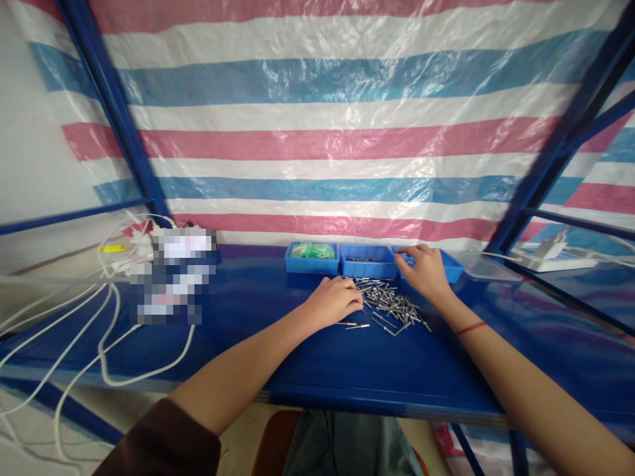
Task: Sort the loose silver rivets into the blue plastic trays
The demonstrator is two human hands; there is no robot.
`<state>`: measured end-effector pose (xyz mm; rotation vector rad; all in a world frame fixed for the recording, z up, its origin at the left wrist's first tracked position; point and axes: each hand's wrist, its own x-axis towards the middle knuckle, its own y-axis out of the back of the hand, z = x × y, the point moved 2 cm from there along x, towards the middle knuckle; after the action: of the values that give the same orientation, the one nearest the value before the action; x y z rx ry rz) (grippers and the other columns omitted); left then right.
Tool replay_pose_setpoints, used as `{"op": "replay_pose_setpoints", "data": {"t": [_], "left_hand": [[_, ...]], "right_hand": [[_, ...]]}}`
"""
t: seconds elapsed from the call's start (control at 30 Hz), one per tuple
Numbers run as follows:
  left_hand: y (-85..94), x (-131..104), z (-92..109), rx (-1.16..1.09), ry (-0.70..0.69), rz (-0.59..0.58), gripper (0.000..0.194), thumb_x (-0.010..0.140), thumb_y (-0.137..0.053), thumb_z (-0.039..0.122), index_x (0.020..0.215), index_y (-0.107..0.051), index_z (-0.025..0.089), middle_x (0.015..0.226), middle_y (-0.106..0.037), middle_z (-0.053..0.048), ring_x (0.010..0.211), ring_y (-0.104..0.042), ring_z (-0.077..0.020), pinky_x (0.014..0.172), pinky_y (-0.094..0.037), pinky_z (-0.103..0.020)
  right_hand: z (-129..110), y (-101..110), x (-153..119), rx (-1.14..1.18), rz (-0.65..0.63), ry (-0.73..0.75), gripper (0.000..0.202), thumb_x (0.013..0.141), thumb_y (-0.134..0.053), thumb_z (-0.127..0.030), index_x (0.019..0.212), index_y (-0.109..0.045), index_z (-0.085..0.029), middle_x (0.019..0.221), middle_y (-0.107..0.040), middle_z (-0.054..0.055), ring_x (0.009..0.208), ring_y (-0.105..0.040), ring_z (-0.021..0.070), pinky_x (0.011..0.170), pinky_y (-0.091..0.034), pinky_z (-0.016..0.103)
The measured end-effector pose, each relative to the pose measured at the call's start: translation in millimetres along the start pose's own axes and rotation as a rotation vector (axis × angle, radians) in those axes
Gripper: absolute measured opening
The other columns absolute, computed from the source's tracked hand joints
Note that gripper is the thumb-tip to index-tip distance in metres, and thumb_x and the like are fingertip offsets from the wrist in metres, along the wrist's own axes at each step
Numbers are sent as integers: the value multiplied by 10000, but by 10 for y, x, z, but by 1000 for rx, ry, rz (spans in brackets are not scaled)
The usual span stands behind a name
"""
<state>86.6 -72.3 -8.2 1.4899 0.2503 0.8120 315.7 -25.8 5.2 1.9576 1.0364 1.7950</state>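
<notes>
A loose heap of metal blind rivets [391, 303] lies on the blue table, with a few strays at its near left side. My left hand [335, 301] rests at the heap's left edge with its fingers curled in; whatever they hold is hidden. Over the right blue bin [450, 266] is my right hand [424, 268], thumb and fingers apart, with no object visible in it. The hand covers part of that bin's inside. In the middle blue bin [368, 268] are some rivets. The left blue bin [312, 266] holds a green plastic-wrapped bundle [312, 250].
A clear plastic lid [489, 266] lies right of the bins. White cables [106, 344] and plugs crowd the table's left end beside a blurred-out patch. A white power strip [555, 254] sits at the far right. Blue frame posts [116, 119] stand before a striped sheet [347, 145].
</notes>
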Motion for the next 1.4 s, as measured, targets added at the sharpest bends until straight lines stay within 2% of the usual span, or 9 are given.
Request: {"op": "replay_pose_setpoints", "data": {"t": [0.13, 0.23, 0.37, 0.47, 0.6, 0.73, 0.9, 1.2, 1.4], "left_hand": [[-8, -5, 17, 51, 9, 71, 199, 911, -490, 335, 909, -655, 224, 993, -615, -25, 945, -532, -188, 778, -340, -318], [9, 9, 14, 35, 49, 175, 204, 932, -446, 304, 912, -623, 203, 986, -619, -27, 936, -538, -188, 806, -342, -333], [36, 35, -45, -226, 133, 334, 200, 948, -379, 247, 938, -565, 175, 919, -636, -28, 878, -577, -166, 778, -389, -297], [15, 51, -103, -523, 185, 403, 161, 922, -424, 277, 905, -550, 177, 824, -630, -11, 772, -588, -142, 717, -420, -264], [-47, 86, -143, -923, 228, 436, 135, 877, -490, 305, 847, -500, 174, 742, -609, 3, 670, -582, -115, 682, -453, -254], [-83, 119, -154, -1132, 242, 430, 177, 847, -541, 324, 818, -448, 176, 723, -611, 1, 659, -596, -110, 691, -473, -259], [-72, 121, -158, -1096, 257, 414, 175, 871, -505, 334, 885, -522, 160, 799, -649, -27, 763, -636, -138, 776, -489, -293], [-13, 69, -87, -758, 238, 340, 218, 856, -527, 324, 947, -653, 171, 972, -702, -48, 932, -641, -188, 846, -473, -301], [40, 49, -91, -633, 277, 478, 129, 827, -568, 269, 883, -642, 178, 879, -687, -23, 838, -635, -160, 808, -483, -286]], "right_hand": [[-288, 69, -48, 141, -85, 159, 260, 829, -486, -288, 828, -712, -161, 864, -649, 113, 856, -567, 248, 843, -396, 412], [-523, 143, -96, 333, -256, 277, 228, 832, -499, -269, 786, -703, -177, 848, -668, 78, 832, -584, 215, 831, -417, 388], [-742, 172, -182, 654, -497, 240, 228, 849, -510, -326, 885, -683, -182, 862, -694, 42, 738, -600, 160, 696, -469, 309], [-816, 129, -224, 811, -483, 131, 264, 831, -554, -396, 899, -667, -167, 845, -702, 50, 724, -617, 160, 657, -481, 298], [-856, 82, -234, 1050, -449, 18, 270, 790, -617, -412, 913, -653, -174, 826, -719, 49, 763, -659, 174, 726, -511, 323], [-877, 108, -222, 1130, -465, -2, 244, 782, -629, -416, 834, -663, -180, 793, -724, 46, 772, -668, 178, 762, -516, 338], [-866, 120, -210, 1131, -418, -21, 254, 772, -632, -437, 802, -655, -186, 751, -716, 37, 735, -662, 172, 743, -514, 339], [-810, 137, -186, 946, -328, -5, 281, 758, -619, -453, 759, -653, -174, 752, -678, 49, 681, -596, 159, 636, -477, 307], [-836, 224, -183, 707, -260, 94, 179, 792, -573, -334, 815, -675, -188, 766, -654, 38, 643, -556, 140, 588, -438, 280]]}}
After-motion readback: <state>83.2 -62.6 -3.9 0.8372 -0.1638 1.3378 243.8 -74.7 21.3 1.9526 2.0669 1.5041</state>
